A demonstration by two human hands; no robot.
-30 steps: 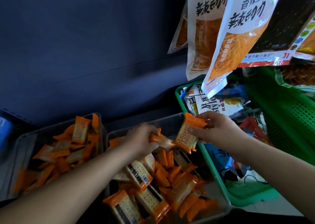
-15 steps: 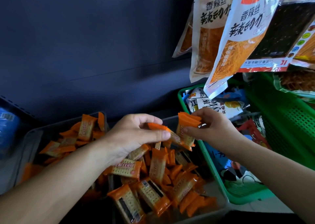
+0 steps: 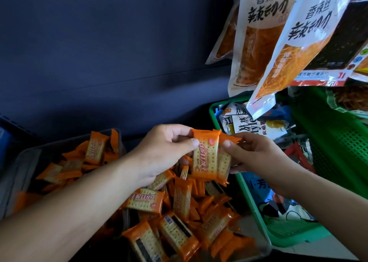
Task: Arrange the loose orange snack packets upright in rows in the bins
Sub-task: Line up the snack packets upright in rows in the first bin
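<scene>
Step in hand: squaring up packet stack, held upright between both grips. Left hand and right hand each pinch it, thumbs on the front face. Loose packets lie jumbled directly below the grip in the clear bin. Next, likely: lower the stack and stand it on edge against a bin wall.

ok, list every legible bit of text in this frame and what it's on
"香辣丝": hanging snack bags
"饼干", first characters unclear: orange cracker packet, held up
"style": white packet in green basket
Red label strip and the barcodes on the binned packets: too blurred to read.
</scene>
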